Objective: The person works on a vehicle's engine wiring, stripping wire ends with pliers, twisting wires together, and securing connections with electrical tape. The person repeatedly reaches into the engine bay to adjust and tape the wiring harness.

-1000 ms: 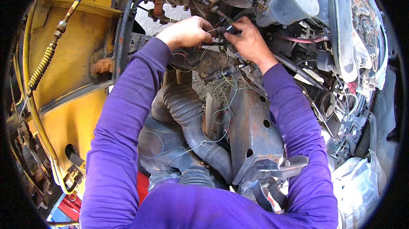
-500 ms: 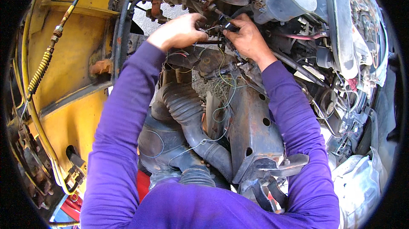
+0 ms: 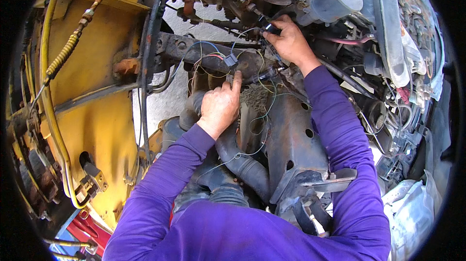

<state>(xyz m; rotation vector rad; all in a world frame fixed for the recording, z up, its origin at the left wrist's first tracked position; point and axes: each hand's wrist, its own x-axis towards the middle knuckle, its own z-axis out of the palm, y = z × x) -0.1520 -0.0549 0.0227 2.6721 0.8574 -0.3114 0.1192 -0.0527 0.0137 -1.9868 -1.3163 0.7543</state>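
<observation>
My right hand point(image 3: 293, 43) is closed on a small black object point(image 3: 271, 27), round-edged like a roll of tape, beside a rod and thin wires; the fingers hide part of it. My left hand point(image 3: 221, 104) is lower and to the left, its index finger stretched up and the other fingers curled, with nothing visible in it. Just above that fingertip hangs a grey plug connector point(image 3: 230, 60) with red and blue wires. Loose thin wires point(image 3: 262, 115) loop down past a rusty metal crossbar point(image 3: 187, 47).
A yellow metal panel point(image 3: 92, 91) with a spring-wrapped cable point(image 3: 63, 57) stands on the left. Below my hands are a black ribbed hose point(image 3: 247, 171) and a steel beam with holes point(image 3: 293, 135). A grey funnel-shaped duct point(image 3: 335, 1) and tangled wiring point(image 3: 403, 115) lie to the right.
My left hand has come away from beside the right hand, moving down and toward me, uncovering the grey connector. The right hand keeps its hold on the black object. The view has shifted slightly.
</observation>
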